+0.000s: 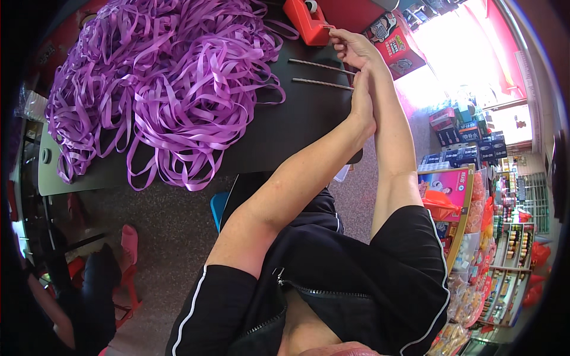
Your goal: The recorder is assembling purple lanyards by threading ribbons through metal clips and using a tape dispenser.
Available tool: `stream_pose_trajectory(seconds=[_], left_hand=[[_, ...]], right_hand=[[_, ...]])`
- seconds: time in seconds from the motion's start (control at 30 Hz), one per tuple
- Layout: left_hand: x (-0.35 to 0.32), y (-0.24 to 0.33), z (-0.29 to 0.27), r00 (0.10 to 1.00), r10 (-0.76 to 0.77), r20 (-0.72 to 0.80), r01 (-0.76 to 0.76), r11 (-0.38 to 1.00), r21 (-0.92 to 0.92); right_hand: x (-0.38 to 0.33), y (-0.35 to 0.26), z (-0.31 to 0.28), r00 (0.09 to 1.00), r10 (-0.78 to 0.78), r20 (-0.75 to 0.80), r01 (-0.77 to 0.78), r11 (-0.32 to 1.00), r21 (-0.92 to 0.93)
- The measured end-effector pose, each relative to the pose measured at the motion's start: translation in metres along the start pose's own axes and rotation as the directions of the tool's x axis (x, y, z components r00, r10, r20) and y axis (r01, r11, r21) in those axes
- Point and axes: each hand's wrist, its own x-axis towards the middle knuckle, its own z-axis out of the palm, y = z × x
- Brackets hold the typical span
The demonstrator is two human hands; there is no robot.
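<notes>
Step in hand (judged): taking tape at the dispenser. The right hand (351,50) is at the front edge of the dispenser (309,24), which stands just left of its fingertips. Its fingers are bent, tips at the cutting edge; whether they grip a strip cannot be told. The tape roll (311,7) sits in the dispenser, beyond and to the left of the right hand.

The left hand (363,104) is below the right hand, edge-on and close along the right forearm. Its palm side is hidden, so its hold cannot be told. Two rods (320,83) extend leftward from beside the left hand; contact with it cannot be confirmed. The purple ribbon (202,89) is heaped loosely on the table (314,130), left of both hands and apart from them.

Next move (judged): it calls for a firm pinch on the tape end and a pull across the cutting edge, with the ribbon loops clear of the adhesive.
</notes>
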Motion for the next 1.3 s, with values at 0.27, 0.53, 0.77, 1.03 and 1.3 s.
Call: stream_pose_trajectory(seconds=[0.27, 0.53, 0.77, 1.03, 1.3], left_hand=[[0.002, 0.000, -0.001, 1.000, 0.026, 0.003, -0.026, 0.999, 0.032], [-0.004, 0.004, 0.003, 1.000, 0.011, 0.025, -0.011, 1.000, 0.004], [-0.010, 0.010, 0.008, 0.996, 0.011, 0.088, -0.009, 1.000, -0.022], [-0.026, 0.020, 0.018, 0.997, 0.021, 0.080, -0.027, 0.997, 0.070], [-0.015, 0.012, 0.006, 1.000, -0.020, -0.001, 0.019, 0.952, 0.304]], right_hand=[[0.003, 0.002, 0.009, 0.996, -0.051, -0.067, 0.047, 0.997, -0.065], [0.002, 0.000, 0.017, 0.989, -0.062, -0.135, 0.049, 0.994, -0.093], [0.010, -0.003, 0.023, 0.980, -0.085, -0.178, 0.056, 0.985, -0.161], [-0.008, 0.001, 0.016, 0.991, -0.093, -0.100, 0.071, 0.975, -0.209], [-0.126, 0.024, -0.054, 0.983, -0.177, -0.053, 0.183, 0.904, 0.386]])
